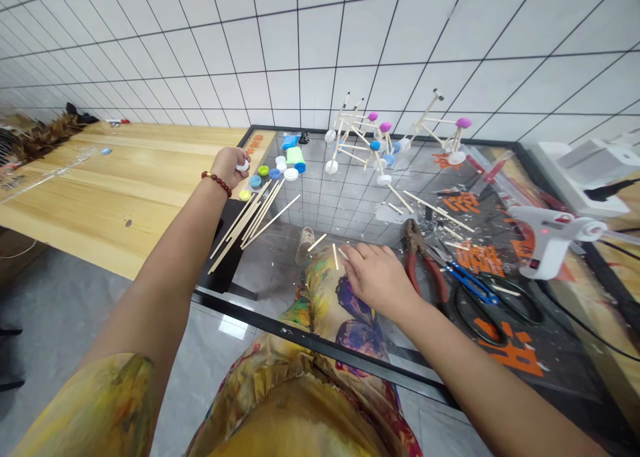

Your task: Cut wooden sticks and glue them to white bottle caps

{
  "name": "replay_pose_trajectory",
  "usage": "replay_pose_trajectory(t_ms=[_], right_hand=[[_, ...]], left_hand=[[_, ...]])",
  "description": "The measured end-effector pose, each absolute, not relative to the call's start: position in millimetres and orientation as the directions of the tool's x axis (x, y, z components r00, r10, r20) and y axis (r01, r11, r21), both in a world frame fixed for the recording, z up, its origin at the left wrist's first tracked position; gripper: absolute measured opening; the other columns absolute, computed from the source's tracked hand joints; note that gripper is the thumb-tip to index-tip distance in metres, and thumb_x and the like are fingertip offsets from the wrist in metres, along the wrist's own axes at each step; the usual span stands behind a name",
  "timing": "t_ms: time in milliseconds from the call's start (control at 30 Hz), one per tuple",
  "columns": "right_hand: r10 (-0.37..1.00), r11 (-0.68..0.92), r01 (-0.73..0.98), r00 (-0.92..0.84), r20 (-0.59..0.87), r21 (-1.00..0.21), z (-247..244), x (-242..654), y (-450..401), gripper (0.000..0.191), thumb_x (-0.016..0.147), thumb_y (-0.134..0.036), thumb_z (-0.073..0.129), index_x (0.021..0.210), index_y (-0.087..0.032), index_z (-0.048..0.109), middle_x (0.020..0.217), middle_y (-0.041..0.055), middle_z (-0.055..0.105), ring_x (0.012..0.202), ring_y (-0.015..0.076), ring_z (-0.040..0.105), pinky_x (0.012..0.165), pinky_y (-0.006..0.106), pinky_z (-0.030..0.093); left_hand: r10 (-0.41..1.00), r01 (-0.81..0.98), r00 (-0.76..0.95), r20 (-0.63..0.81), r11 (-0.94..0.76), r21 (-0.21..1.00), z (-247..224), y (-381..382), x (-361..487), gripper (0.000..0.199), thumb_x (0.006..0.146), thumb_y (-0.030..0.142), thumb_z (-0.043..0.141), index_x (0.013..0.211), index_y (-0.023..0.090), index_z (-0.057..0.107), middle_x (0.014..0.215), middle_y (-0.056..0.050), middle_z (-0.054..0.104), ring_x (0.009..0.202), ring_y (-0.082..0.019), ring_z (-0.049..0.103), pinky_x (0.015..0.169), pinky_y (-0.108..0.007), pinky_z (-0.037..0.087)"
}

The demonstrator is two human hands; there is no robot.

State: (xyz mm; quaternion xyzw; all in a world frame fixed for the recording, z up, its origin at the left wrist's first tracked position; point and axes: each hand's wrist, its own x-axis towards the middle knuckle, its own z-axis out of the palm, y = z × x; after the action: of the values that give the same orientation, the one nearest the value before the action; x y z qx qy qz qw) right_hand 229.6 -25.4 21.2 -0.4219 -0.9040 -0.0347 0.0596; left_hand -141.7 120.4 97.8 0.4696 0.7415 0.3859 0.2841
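My left hand (231, 168) is over the far left part of the glass tabletop, its fingers closed on a small white round piece that looks like a bottle cap (243, 166). Just to its right lie several coloured caps, among them a green cap (263, 170) and a white cap (291, 174). Long thin wooden sticks (250, 220) lie fanned out below them. My right hand (377, 277) rests low on the glass with bent fingers, a short wooden stick (343, 252) showing at its fingertips. Two other short sticks (335, 256) lie just to the left.
Stick frames with white wheels (331, 167) and purple tops stand at the back. On the right are red-handled pliers (420, 260), scissors (477, 284), a white glue gun (550, 240) with its cable, and a power strip (570, 177). A wooden table (125, 177) adjoins on the left.
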Motion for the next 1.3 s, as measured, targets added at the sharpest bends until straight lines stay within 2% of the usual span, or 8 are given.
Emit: replay_pose_trajectory(t_ms=[167, 300, 433, 533, 733, 900, 1067, 1300], right_hand=[[0.761, 0.641, 0.768, -0.635, 0.136, 0.002, 22.7, 228.7, -25.5, 0.028, 0.104, -0.025, 0.046, 0.116, -0.016, 0.069, 0.095, 0.0098, 0.07, 0.089, 0.0261, 0.06, 0.078, 0.037, 0.027], [0.764, 0.637, 0.771, -0.632, 0.129, -0.001, 23.1, 228.8, -25.8, 0.029, 0.105, -0.026, 0.045, 0.117, -0.016, 0.069, 0.097, 0.0098, 0.071, 0.09, 0.0267, 0.062, 0.078, 0.038, 0.028], [0.763, 0.639, 0.769, -0.634, 0.13, 0.005, 21.9, 229.3, -25.5, 0.031, 0.105, -0.026, 0.044, 0.12, -0.015, 0.069, 0.097, 0.0096, 0.071, 0.091, 0.0271, 0.062, 0.079, 0.038, 0.028], [0.759, 0.643, 0.766, -0.637, 0.138, 0.003, 20.5, 229.7, -24.8, 0.031, 0.105, -0.026, 0.045, 0.121, -0.015, 0.068, 0.097, 0.0093, 0.071, 0.091, 0.0271, 0.062, 0.08, 0.038, 0.028], [0.756, 0.645, 0.764, -0.636, 0.157, -0.014, 19.8, 230.2, -24.7, 0.031, 0.104, -0.025, 0.045, 0.12, -0.015, 0.068, 0.096, 0.0096, 0.071, 0.089, 0.0261, 0.06, 0.079, 0.038, 0.028], [0.764, 0.638, 0.77, -0.628, 0.147, -0.02, 21.9, 227.8, -24.7, 0.027, 0.102, -0.024, 0.046, 0.113, -0.016, 0.07, 0.092, 0.0095, 0.069, 0.088, 0.0266, 0.06, 0.078, 0.038, 0.027], [0.771, 0.633, 0.773, -0.623, 0.134, -0.049, 25.9, 224.8, -24.0, 0.026, 0.101, -0.022, 0.046, 0.109, -0.016, 0.07, 0.093, 0.0095, 0.07, 0.085, 0.0246, 0.059, 0.077, 0.037, 0.027], [0.773, 0.632, 0.772, -0.62, 0.138, -0.071, 26.5, 224.7, -24.0, 0.03, 0.102, -0.024, 0.045, 0.118, -0.016, 0.07, 0.092, 0.009, 0.07, 0.086, 0.0245, 0.06, 0.077, 0.038, 0.027]], left_hand=[[0.9, 0.574, -0.432, -0.059, 0.325, 0.752, 98.7, 116.7, -133.8, 0.015, 0.083, 0.015, 0.055, 0.069, 0.019, 0.05, 0.082, -0.005, 0.066, 0.079, -0.017, 0.063, 0.07, -0.033, 0.052], [0.916, 0.752, -0.399, -0.035, 0.348, 0.56, 96.8, 111.7, -139.6, 0.009, 0.075, 0.006, 0.064, 0.07, 0.013, 0.064, 0.07, 0.0, 0.061, 0.085, -0.016, 0.058, 0.083, -0.032, 0.048], [0.937, 0.871, -0.348, -0.02, 0.331, 0.363, 95.9, 109.9, -148.5, 0.018, 0.072, 0.0, 0.066, 0.061, 0.013, 0.061, 0.058, 0.001, 0.051, 0.095, -0.019, 0.058, 0.093, -0.031, 0.043], [0.957, 0.916, -0.29, -0.013, 0.282, 0.286, 93.7, 108.6, -145.8, 0.009, 0.074, 0.004, 0.069, 0.072, 0.012, 0.067, 0.065, 0.002, 0.059, 0.099, -0.018, 0.059, 0.093, -0.028, 0.043], [0.982, 0.954, -0.186, -0.023, 0.186, 0.233, 85.8, 104.5, -134.7, 0.036, 0.072, 0.015, 0.076, 0.107, 0.016, 0.074, 0.103, -0.001, 0.075, 0.101, -0.02, 0.066, 0.087, -0.027, 0.049], [0.971, 0.952, -0.203, 0.125, 0.166, 0.257, 87.8, 111.2, -121.1, 0.041, 0.08, 0.018, 0.07, 0.121, 0.014, 0.07, 0.119, -0.011, 0.07, 0.116, -0.029, 0.063, 0.103, -0.039, 0.049], [0.967, 0.912, -0.168, 0.192, 0.078, 0.403, 87.2, 135.2, -69.6, 0.019, 0.092, 0.014, 0.056, 0.106, 0.014, 0.069, 0.125, -0.012, 0.055, 0.118, -0.022, 0.058, 0.111, -0.039, 0.04], [0.987, 0.91, -0.128, 0.097, 0.078, 0.406, 75.6, 153.2, -26.3, 0.011, 0.082, 0.016, 0.073, 0.08, 0.01, 0.065, 0.112, -0.013, 0.057, 0.125, -0.028, 0.051, 0.108, -0.042, 0.037]])
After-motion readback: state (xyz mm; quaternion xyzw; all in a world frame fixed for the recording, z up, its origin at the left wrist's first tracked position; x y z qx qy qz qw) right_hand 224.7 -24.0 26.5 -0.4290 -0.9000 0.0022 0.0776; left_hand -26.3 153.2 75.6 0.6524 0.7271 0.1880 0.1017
